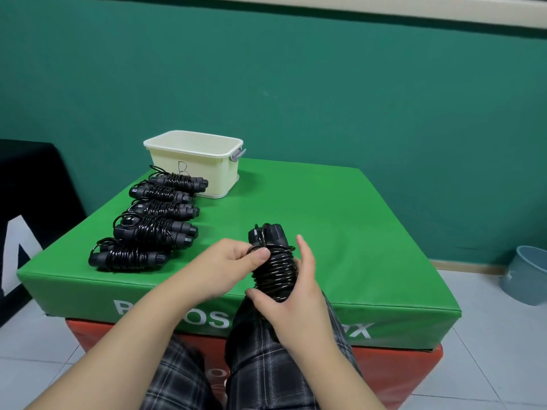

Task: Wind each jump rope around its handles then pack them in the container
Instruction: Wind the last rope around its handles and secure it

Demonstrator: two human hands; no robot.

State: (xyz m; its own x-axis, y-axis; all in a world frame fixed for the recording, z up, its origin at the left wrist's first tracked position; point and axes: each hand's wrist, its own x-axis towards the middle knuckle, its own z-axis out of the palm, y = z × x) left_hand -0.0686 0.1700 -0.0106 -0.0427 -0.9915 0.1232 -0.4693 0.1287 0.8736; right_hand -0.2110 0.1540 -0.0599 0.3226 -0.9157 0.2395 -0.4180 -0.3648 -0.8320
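Jump rope [273, 270], black and coiled tight around its handles, stood upright in my grip at the near edge of the green desk [310, 208]: right hand [296, 294] wrapped around the coil, left hand [228, 264] pinching the cord near the top. Five wound ropes [154, 220] lay in a row at the left, leading back to the cream container [194, 161].

green padded box [310, 220] with cream container [194, 168] and row of wound jump ropes [151, 223]

Jump rope [273, 273] cord looked glossy black plastic; container [194, 164] matt cream plastic; green pad [310, 220] smooth vinyl, slight sheen; trousers [266, 365] plaid cloth; floor [488, 365] glazed tile.
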